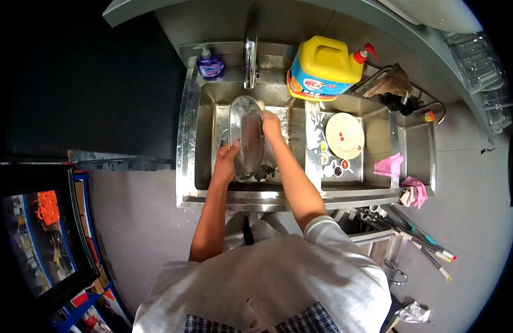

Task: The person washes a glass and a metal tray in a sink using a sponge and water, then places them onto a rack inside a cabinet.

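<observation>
A clear oval bowl [247, 136] is tipped up on its side over the left sink basin [204, 166]. My left hand [226, 160] is closed on its lower left edge. My right hand [272, 126] is curled at the bowl's upper right rim, its fingers partly hidden behind the bowl. A small pale yellow bit shows by those fingers; I cannot tell what it is. Below the bowl, a dark steel scouring pad [264, 172] lies on the basin floor. The chrome faucet [250, 55] stands just beyond the bowl.
A purple soap bottle [211, 65] and a big yellow detergent jug [326, 67] stand along the back. The right basin holds a cream plate [345, 136] with red bits and several small dishes. Pink gloves [389, 165] hang at the right. Long-handled tools [414, 236] lie at lower right.
</observation>
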Motion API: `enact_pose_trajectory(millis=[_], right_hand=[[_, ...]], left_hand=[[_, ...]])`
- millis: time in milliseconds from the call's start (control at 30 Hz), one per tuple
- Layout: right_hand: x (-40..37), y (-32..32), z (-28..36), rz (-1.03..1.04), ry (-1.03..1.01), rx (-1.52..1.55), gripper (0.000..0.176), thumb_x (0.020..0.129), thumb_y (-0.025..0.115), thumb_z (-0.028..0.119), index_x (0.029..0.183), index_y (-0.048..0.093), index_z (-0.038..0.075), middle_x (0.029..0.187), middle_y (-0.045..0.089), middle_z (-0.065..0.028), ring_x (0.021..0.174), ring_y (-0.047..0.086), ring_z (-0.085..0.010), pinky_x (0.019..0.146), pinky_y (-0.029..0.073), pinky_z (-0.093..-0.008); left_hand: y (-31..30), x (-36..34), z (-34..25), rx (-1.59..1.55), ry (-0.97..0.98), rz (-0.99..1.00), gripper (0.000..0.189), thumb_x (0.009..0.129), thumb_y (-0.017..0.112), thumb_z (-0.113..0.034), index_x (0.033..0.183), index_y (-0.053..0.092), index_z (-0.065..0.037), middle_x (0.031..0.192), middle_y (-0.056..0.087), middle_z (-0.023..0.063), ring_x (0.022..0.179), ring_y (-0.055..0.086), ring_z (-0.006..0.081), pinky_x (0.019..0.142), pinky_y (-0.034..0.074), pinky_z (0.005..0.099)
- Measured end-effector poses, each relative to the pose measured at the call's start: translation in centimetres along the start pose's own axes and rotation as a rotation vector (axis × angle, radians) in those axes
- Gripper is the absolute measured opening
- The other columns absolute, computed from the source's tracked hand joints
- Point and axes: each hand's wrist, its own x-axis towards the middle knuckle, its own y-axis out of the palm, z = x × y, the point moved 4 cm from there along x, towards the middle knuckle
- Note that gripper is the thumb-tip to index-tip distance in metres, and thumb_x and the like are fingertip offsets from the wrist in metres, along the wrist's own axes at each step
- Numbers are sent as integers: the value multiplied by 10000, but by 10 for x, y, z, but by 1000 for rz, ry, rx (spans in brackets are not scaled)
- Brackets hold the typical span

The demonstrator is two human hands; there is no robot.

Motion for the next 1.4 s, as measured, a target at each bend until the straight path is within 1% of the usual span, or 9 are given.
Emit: enact_pose_trajectory(millis=[133,267,533,633,667,800,1167,1267,1400], right_hand=[[-47,3,5,-147,117,485,403,960,418,276,1096,581,-67,1035,623,-139,979,552,-193,887,408,-308],[-70,-8,21,-233,-111,289,533,985,423,350,1279,451,-94,1179,584,-168,1112,518,-230,974,362,-306],[-34,-44,85,-187,-414,18,367,971,441,179,1276,493,-18,1082,633,-182,999,565,-178,871,422,-287],[-35,-50,105,-83,-299,-80,332,948,438,103,1245,515,-22,1063,607,-289,984,625,-335,829,468,-329],[-35,-46,110,-174,-472,-139,344,929,440,61,1263,510,11,977,610,-300,877,635,-384,713,489,-354],[-59,-38,93,-108,-409,-276,420,883,449,-35,1300,471,14,948,612,-297,818,614,-436,647,495,-356],[-81,-66,88,-292,-319,8,311,935,450,37,1226,550,-9,1044,650,-193,857,615,-168,771,468,-255],[-87,-47,111,44,-650,-177,151,880,549,46,1020,600,27,1126,586,-188,1056,544,-272,909,408,-328],[-46,-45,88,65,-577,-76,268,874,601,169,1031,440,23,1265,430,-222,1126,455,-426,982,350,-406]], left_hand=[[10,7,-51,-176,12,41,277,948,525,-265,980,624,-9,913,660,72,824,598,128,755,468,283],[12,6,-53,-237,-13,12,293,949,522,-277,1034,608,-9,979,649,77,874,602,150,772,478,296],[19,-4,-49,-328,-61,87,331,948,521,-277,1101,586,9,1021,640,91,911,607,183,824,476,313],[18,-6,-46,-324,-43,91,338,950,517,-274,1120,579,12,1039,636,90,916,604,182,828,473,308],[20,-6,-47,-340,-37,86,344,947,523,-271,1138,571,11,1060,632,89,926,601,180,835,471,306],[21,-14,-51,-350,-21,3,352,945,526,-265,1170,553,5,1090,628,101,970,602,192,863,473,323],[-7,-6,-42,-444,-16,-88,388,957,501,-265,1222,509,19,1132,610,131,1007,600,237,897,482,367],[1,-3,-28,-451,-29,-32,390,957,499,-277,1220,513,11,1132,610,125,1007,601,234,902,478,367],[9,0,-15,-422,-53,-40,385,954,504,-292,1204,528,-1,1118,616,108,997,602,217,887,480,355]])
